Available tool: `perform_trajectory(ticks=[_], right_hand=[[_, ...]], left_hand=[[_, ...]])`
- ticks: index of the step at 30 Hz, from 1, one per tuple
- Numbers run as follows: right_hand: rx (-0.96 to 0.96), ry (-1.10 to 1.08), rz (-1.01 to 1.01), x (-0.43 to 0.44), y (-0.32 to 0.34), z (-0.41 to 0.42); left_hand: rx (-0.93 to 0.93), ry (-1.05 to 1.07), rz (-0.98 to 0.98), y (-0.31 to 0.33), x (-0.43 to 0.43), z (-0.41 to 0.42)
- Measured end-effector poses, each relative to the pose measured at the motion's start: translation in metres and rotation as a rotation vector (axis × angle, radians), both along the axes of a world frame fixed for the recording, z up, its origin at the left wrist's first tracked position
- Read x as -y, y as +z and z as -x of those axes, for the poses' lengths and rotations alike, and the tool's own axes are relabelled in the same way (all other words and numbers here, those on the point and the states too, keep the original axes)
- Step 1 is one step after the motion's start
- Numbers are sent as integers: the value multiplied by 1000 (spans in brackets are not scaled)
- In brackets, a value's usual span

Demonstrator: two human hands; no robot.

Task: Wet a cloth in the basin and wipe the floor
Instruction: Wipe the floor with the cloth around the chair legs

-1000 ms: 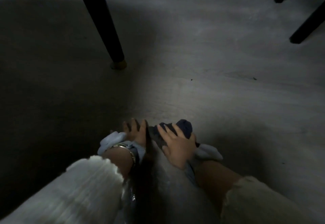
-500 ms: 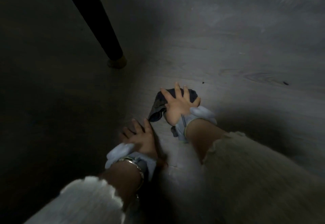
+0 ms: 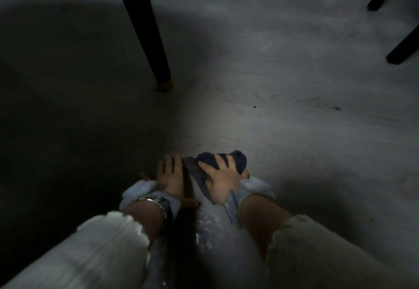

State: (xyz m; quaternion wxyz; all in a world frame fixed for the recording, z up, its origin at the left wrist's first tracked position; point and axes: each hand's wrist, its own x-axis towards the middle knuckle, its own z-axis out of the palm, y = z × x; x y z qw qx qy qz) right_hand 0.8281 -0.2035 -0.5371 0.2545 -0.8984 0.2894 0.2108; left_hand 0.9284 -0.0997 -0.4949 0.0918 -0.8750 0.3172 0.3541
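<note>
Two hands are down on the floor (image 3: 283, 80): the right hand (image 3: 223, 181) lies spread flat over the dark cloth (image 3: 229, 160), pinning it rather than gripping it, while the left hand (image 3: 171, 177) rests open and empty just beside, palm on the boards. A wet sheen shows between the wrists. Pushed forward, the bunched cloth could slip from under the flat palm, or a stroke to the left could knock the table leg (image 3: 145, 30).
</note>
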Motion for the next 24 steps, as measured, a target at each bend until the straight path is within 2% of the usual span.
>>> perform_trajectory(ticks=[6,11,15,19,22,24], right_hand=[[-36,142,32,-28,-2,18],[-4,164,68,-10,-10,5],[11,129,100,7,-13,-22],[29,111,116,41,-15,-63],[63,-5,94,62,-18,-96],[85,-116,68,66,-17,-111]], left_hand=[[22,-107,-25,-1,5,17],[33,-7,-83,-15,8,11],[-13,87,-129,-25,3,1],[65,127,-153,-37,11,1],[158,194,-102,-46,21,5],[143,238,-62,-49,20,5]])
